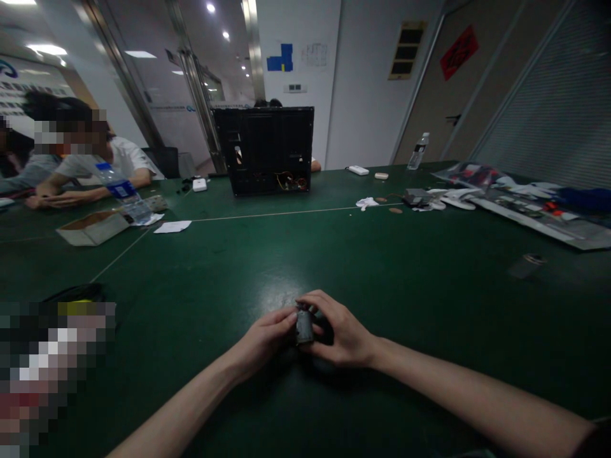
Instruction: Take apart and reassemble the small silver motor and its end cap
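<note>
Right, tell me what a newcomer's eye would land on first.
Probably the small grey cylinder, held by the bare left hand and bare right hand, low in the middle. Next, perhaps the large black rectangular casing standing upright across the dark green tabletop, then the red diamond-shaped sign on the brownish door, upper right.

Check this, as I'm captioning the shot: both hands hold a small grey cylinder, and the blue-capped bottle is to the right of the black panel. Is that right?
Not quite: in the head view, the blue-capped bottle is to the left of the black panel, not the right. The rest stands: the left hand and right hand both hold the small grey cylinder.
</note>
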